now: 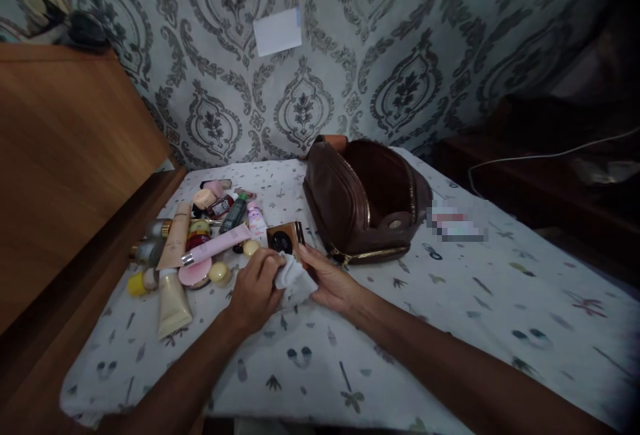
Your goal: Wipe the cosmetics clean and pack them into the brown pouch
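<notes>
My left hand (257, 288) is closed on a crumpled white cloth (294, 280). Beside it, my right hand (330, 278) grips a small brown box (281, 238) with a round black mark, and the cloth lies against the box's near side. To the left is a group of cosmetics: a pink tube (216, 246), a beige tube (176, 236), a cream tube (173, 303), a pink compact (195, 272) and several small bottles and jars. Behind my right hand stands a brown leather bag (357, 202), unzipped, its dark inside showing.
The white patterned cloth (420, 328) covers the table. A wooden cabinet (75, 128) rises at the left. Patterned wallpaper with a white paper (278, 32) is behind. A blurred-out item (457, 220) lies right of the bag, and a pale cable (545, 156) runs farther right.
</notes>
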Demonstrator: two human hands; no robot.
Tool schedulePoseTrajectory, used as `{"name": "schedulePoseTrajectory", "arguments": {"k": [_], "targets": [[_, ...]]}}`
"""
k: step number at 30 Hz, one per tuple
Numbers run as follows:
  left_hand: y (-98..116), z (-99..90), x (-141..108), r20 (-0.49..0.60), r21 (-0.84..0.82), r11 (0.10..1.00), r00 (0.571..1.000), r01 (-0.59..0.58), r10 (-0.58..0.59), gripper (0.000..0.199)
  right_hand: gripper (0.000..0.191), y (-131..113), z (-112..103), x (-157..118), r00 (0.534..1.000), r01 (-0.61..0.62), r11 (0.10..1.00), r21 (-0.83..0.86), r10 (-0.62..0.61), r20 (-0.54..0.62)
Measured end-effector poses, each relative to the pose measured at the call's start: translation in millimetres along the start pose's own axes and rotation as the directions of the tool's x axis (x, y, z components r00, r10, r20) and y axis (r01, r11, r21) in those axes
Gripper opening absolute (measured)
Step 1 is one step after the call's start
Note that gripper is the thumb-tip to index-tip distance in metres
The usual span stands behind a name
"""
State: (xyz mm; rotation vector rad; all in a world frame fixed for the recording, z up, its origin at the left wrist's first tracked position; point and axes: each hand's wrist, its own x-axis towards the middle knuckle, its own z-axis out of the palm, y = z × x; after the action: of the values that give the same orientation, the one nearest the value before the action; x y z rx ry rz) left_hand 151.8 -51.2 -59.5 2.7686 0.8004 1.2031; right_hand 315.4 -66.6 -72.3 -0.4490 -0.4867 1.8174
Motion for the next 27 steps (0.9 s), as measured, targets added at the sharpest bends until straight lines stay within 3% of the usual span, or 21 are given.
{"name": "schedulePoseTrajectory", "arguments": {"k": [6,9,12,14,17,19,23,27], "targets": [[-3,-2.2,1,0.011,-0.023,1.0,1.0,-0.007,0.007,0.024,0.061,-3,0,0,0.989,0.138,0.963,-0.231,-0.145,-0.016],[-7,-4.2,3,-0.007,0.012,0.997,0.997,0.074,-0.074,0.017,0.08,1,-9,5,0.961,0.248,0.862,-0.441,-0.278,-0.004],[-14,-5.8,6,0.001,0.184,0.954,0.971,0.235,-0.239,0.015,0.102,4,-15,5,0.918,0.332,0.632,-0.7,-0.387,0.087],[-20,-5.9,7,0.045,0.285,0.912,0.946,0.295,-0.32,0.017,0.103,4,-14,1,0.869,0.396,0.386,-0.833,-0.451,0.204],[-29,-5.5,8,0.09,0.231,0.93,0.945,0.287,-0.314,0.023,0.097,1,-9,-7,0.751,0.483,-0.034,-0.875,-0.497,0.434],[-32,-6.7,9,0.043,0.123,0.949,0.953,0.291,-0.298,0.027,0.095,0,-7,-11,0.684,0.504,-0.212,-0.837,-0.493,0.537],[-32,-13.4,11,-0.116,-0.053,0.936,0.929,0.348,-0.352,0.027,0.091,-2,-5,-10,0.646,0.46,-0.312,-0.832,-0.525,0.554],[-25,-15.4,13,-0.088,-0.181,0.887,0.892,0.424,-0.444,0.026,0.087,-1,-7,-7,0.628,0.437,-0.334,-0.835,-0.552,0.549]]}}
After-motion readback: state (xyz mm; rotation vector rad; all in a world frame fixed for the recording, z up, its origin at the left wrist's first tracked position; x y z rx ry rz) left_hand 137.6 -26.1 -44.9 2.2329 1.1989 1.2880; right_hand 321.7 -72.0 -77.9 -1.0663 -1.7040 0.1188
